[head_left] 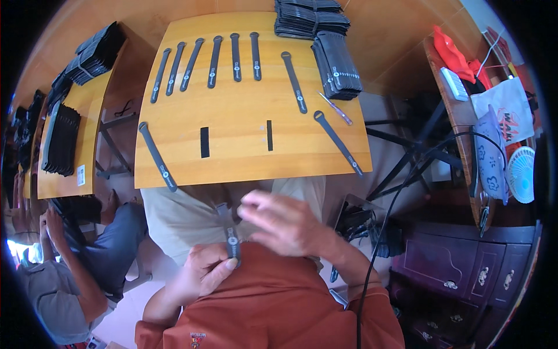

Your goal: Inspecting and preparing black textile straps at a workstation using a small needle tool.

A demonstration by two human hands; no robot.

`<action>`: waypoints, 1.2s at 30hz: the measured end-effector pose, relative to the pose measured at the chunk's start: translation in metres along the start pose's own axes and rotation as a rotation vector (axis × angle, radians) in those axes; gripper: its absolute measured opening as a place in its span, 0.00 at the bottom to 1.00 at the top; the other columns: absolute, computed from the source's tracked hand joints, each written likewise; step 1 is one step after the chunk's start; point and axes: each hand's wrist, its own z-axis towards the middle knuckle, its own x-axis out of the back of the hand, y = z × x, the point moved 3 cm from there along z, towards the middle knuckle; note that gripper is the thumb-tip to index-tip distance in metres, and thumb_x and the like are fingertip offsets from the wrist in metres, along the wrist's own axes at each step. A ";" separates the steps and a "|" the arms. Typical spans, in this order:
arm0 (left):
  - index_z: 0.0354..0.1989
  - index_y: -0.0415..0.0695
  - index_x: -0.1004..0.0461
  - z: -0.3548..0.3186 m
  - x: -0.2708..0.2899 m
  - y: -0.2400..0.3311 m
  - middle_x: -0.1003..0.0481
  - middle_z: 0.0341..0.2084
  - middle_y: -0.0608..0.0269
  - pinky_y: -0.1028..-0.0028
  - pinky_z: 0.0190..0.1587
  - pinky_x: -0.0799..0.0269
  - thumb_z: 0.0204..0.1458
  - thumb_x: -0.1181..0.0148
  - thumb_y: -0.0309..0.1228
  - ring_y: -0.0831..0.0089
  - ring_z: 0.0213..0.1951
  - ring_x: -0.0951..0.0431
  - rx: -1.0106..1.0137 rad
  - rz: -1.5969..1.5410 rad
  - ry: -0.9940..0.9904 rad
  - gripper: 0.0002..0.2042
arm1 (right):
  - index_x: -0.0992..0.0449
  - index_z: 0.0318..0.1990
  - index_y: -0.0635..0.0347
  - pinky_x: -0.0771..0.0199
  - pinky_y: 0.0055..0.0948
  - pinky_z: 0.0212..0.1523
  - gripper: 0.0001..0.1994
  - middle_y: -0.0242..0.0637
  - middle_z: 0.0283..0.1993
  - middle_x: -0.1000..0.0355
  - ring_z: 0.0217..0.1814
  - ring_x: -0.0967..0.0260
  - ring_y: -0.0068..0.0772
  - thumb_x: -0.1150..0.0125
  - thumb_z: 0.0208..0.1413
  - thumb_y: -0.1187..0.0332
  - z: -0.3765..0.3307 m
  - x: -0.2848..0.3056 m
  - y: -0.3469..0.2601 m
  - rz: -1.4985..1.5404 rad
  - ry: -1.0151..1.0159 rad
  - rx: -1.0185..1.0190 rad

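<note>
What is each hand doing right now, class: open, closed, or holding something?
Left hand: closed, pinching a dark strap.
Right hand: open, fingers spread, blurred, beside the strap, holding nothing.

I see one dark strap [231, 232] in the lap area, below the near edge of the wooden surface [244, 125]. It is a narrow, flat, black band with a small round pale mark near its lower end. It stands roughly upright, tilted a little, upper end toward the surface edge, lower end pinched in the grip of my left hand [203, 272] between thumb and forefinger. My right hand [286, 222] hangs just beside its upper part, fingers spread and blurred, so I cannot tell whether they touch it. The strap's upper tip looks slightly wider and greyer than the rest.
</note>
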 end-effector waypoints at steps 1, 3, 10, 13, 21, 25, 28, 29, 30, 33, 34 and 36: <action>0.29 0.39 0.29 0.003 -0.002 0.003 0.30 0.19 0.58 0.66 0.25 0.34 0.59 0.42 0.27 0.61 0.20 0.30 -0.011 -0.009 -0.041 0.08 | 0.23 0.49 0.61 0.20 0.31 0.40 0.23 0.40 0.51 0.26 0.39 0.23 0.34 0.28 0.40 0.77 -0.001 -0.018 -0.006 0.049 0.013 0.025; 0.32 0.38 0.27 0.005 -0.001 0.005 0.29 0.22 0.57 0.65 0.26 0.34 0.60 0.42 0.29 0.60 0.21 0.30 -0.009 0.013 -0.142 0.07 | 0.22 0.46 0.63 0.21 0.31 0.35 0.21 0.40 0.44 0.24 0.35 0.23 0.35 0.31 0.39 0.80 -0.001 -0.035 -0.007 0.047 0.081 0.114; 0.39 0.36 0.27 0.020 0.011 0.015 0.25 0.35 0.51 0.66 0.41 0.27 0.54 0.34 0.34 0.57 0.36 0.23 -0.339 0.493 0.355 0.14 | 0.23 0.45 0.68 0.20 0.28 0.35 0.13 0.47 0.37 0.23 0.36 0.21 0.38 0.37 0.51 0.84 -0.006 -0.036 -0.005 0.418 0.132 -0.153; 0.45 0.36 0.26 0.015 0.011 -0.008 0.24 0.40 0.50 0.65 0.45 0.27 0.51 0.32 0.32 0.57 0.40 0.22 -0.207 0.388 0.282 0.16 | 0.23 0.47 0.68 0.20 0.24 0.36 0.10 0.44 0.38 0.22 0.37 0.21 0.30 0.38 0.57 0.80 -0.011 -0.035 -0.012 0.715 0.152 -0.369; 0.44 0.33 0.22 0.003 0.022 -0.039 0.23 0.27 0.65 0.80 0.33 0.27 0.63 0.43 0.28 0.81 0.29 0.25 0.335 -0.200 0.166 0.10 | 0.23 0.44 0.72 0.20 0.28 0.34 0.08 0.43 0.33 0.24 0.30 0.22 0.33 0.39 0.61 0.76 -0.019 -0.029 0.017 0.835 0.439 -0.676; 0.46 0.34 0.21 0.013 0.035 -0.039 0.24 0.25 0.66 0.81 0.31 0.28 0.63 0.44 0.29 0.82 0.27 0.26 0.313 -0.279 0.243 0.11 | 0.22 0.48 0.66 0.20 0.26 0.31 0.10 0.42 0.29 0.22 0.29 0.22 0.28 0.39 0.62 0.71 -0.022 -0.027 0.030 0.848 0.467 -0.678; 0.48 0.37 0.21 0.018 0.039 -0.039 0.24 0.23 0.66 0.82 0.30 0.28 0.62 0.41 0.29 0.82 0.26 0.26 0.297 -0.341 0.285 0.11 | 0.22 0.48 0.66 0.20 0.25 0.29 0.10 0.41 0.29 0.23 0.28 0.23 0.28 0.39 0.62 0.72 -0.029 -0.027 0.036 0.889 0.471 -0.608; 0.48 0.38 0.20 0.020 0.040 -0.039 0.24 0.24 0.66 0.81 0.31 0.28 0.61 0.41 0.29 0.82 0.26 0.26 0.287 -0.373 0.287 0.10 | 0.22 0.46 0.67 0.21 0.25 0.29 0.09 0.42 0.29 0.23 0.28 0.24 0.29 0.38 0.60 0.74 -0.030 -0.026 0.038 0.978 0.488 -0.578; 0.47 0.39 0.20 0.021 0.042 -0.039 0.24 0.24 0.66 0.81 0.31 0.28 0.61 0.40 0.28 0.82 0.26 0.25 0.279 -0.406 0.292 0.10 | 0.22 0.46 0.67 0.21 0.25 0.29 0.09 0.42 0.29 0.23 0.28 0.24 0.29 0.38 0.60 0.74 -0.031 -0.024 0.039 0.980 0.489 -0.581; 0.47 0.39 0.20 0.022 0.045 -0.049 0.23 0.26 0.66 0.81 0.32 0.28 0.60 0.39 0.27 0.81 0.26 0.25 0.207 -0.482 0.283 0.09 | 0.22 0.42 0.68 0.20 0.27 0.34 0.07 0.43 0.32 0.23 0.32 0.23 0.31 0.37 0.57 0.79 -0.031 -0.020 0.047 1.182 0.396 -0.526; 0.47 0.39 0.20 0.023 0.047 -0.049 0.23 0.26 0.66 0.81 0.32 0.28 0.60 0.39 0.27 0.81 0.26 0.25 0.212 -0.481 0.283 0.09 | 0.22 0.42 0.68 0.20 0.27 0.34 0.07 0.43 0.32 0.23 0.32 0.23 0.31 0.37 0.57 0.79 -0.033 -0.019 0.052 1.185 0.397 -0.529; 0.46 0.37 0.21 0.026 0.052 -0.048 0.23 0.28 0.66 0.81 0.33 0.27 0.59 0.39 0.26 0.81 0.27 0.25 0.198 -0.453 0.278 0.09 | 0.22 0.42 0.68 0.19 0.29 0.36 0.06 0.42 0.35 0.23 0.34 0.22 0.33 0.37 0.57 0.79 -0.033 -0.017 0.057 1.148 0.331 -0.495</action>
